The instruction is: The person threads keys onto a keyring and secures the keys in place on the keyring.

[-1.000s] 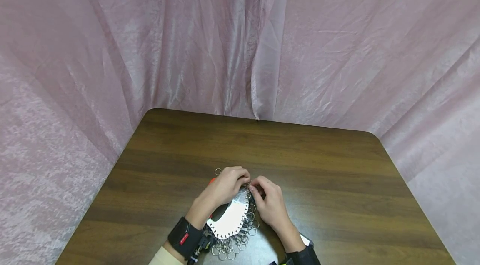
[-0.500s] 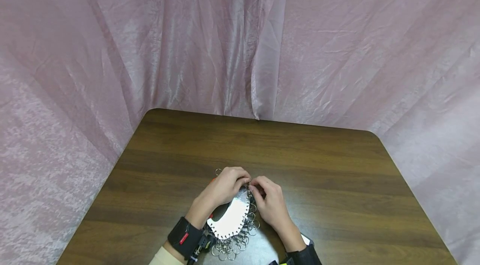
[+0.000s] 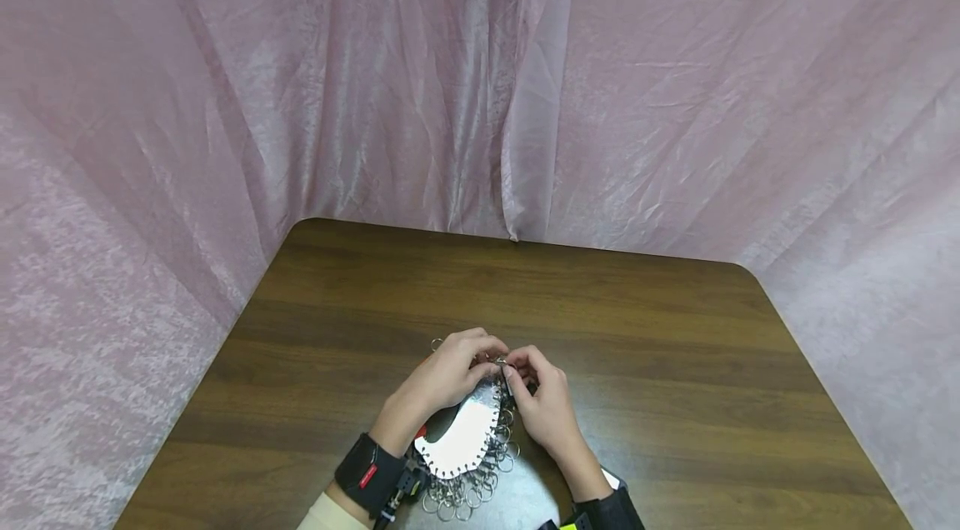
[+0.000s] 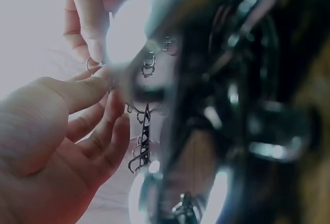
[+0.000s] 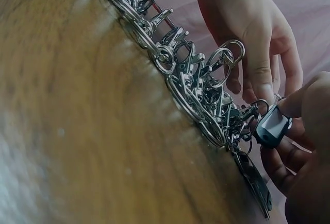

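A shiny silver disc (image 3: 461,434) with a notched edge lies under my hands, several metal key rings and clasps (image 3: 450,501) hanging round its rim. My left hand (image 3: 453,367) reaches over its far side, pinching a small metal ring (image 4: 93,65) between thumb and finger. From the right, my right hand (image 3: 546,401) meets it fingertip to fingertip. A small dark key tag (image 5: 273,126) with a pale label sits between the right thumb and fingers, beside the clasps. Part of the disc, with red and black on it, is hidden beneath the left hand and forearm.
The brown wooden table (image 3: 637,330) extends around the hands, with pink curtains (image 3: 420,80) behind it. One loose-looking ring (image 3: 437,343) shows just beyond the left hand. A flat dark piece (image 5: 252,183) hangs at the end of the row of clasps.
The left fingers have lifted and stretched slightly to the right, and the right fingers have shifted a little. Metal now shows between the fingertips. The disc stays in place.
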The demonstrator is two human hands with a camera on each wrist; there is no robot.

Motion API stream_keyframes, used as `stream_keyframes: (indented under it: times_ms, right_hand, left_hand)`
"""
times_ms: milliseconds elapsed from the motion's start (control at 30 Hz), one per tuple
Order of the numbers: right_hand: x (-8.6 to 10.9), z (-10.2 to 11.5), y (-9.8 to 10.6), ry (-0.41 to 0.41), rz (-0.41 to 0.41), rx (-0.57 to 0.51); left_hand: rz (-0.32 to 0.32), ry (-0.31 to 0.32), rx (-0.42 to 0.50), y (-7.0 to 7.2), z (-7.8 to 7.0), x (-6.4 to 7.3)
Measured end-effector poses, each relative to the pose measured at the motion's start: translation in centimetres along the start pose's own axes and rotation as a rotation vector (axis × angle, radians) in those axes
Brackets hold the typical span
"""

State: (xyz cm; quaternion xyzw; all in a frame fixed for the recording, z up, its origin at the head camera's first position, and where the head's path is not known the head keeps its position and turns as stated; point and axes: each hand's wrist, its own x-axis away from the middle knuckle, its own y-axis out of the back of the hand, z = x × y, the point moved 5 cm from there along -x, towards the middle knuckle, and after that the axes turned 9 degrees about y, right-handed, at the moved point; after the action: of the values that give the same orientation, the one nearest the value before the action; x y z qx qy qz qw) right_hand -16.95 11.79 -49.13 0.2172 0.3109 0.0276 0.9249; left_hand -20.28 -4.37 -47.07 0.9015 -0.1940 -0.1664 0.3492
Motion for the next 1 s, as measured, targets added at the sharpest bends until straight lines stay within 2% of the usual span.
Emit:
stream_keyframes:
  times_ms: [233,567,1000]
  right_hand:
    - [0.05,-0.07,-0.29,-0.047,-0.003,-0.024]
    - [0.06,-0.39,-0.17,-0.105,0.012,-0.196]
    - [-0.02,-0.43,0.05,-0.038,0.035,-0.191]
  left_hand:
    - [-0.041,0.004,-0.082,0.18,0.14,0.02]
    - [-0.041,0.017,-0.09,0.13,-0.07,0.1]
    - [-0.054,0.006,-0.097,0.21,-0.28,0.16]
